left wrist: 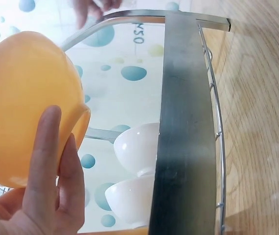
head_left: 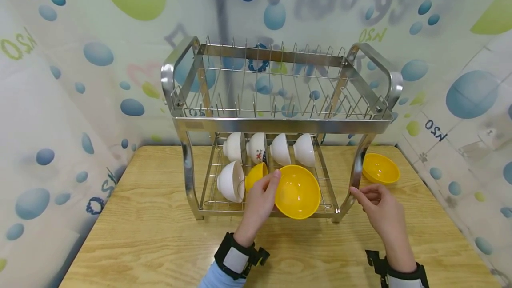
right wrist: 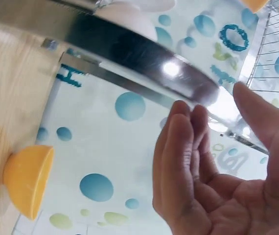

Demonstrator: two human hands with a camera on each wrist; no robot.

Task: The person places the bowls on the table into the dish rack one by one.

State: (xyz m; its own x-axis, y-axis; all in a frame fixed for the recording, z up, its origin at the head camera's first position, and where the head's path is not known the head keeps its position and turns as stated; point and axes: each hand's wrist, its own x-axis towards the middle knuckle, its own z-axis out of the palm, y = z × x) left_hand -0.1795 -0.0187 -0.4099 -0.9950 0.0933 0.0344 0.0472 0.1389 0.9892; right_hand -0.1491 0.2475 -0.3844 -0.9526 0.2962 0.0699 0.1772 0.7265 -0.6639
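Observation:
My left hand (head_left: 262, 197) grips a yellow bowl (head_left: 298, 192) by its edge, thumb at the rim and fingers along the outside. The bowl's inside faces the head camera, and it is held in front of the rack's lower shelf. In the left wrist view the fingers lie against the bowl's outer wall and foot. My right hand (head_left: 382, 208) is beside the right front leg (head_left: 357, 170) of the metal dish rack (head_left: 280, 126). Its thumb and loosely bent fingers stand apart with nothing between them, the thumb tip right at the leg in the head view.
On the lower shelf a row of several white bowls (head_left: 304, 150) lies on its side. In front of them are another white bowl (head_left: 230, 182) and a yellow bowl (head_left: 255, 175). One more yellow bowl (head_left: 381, 168) sits on the wooden table (head_left: 144, 217), right of the rack.

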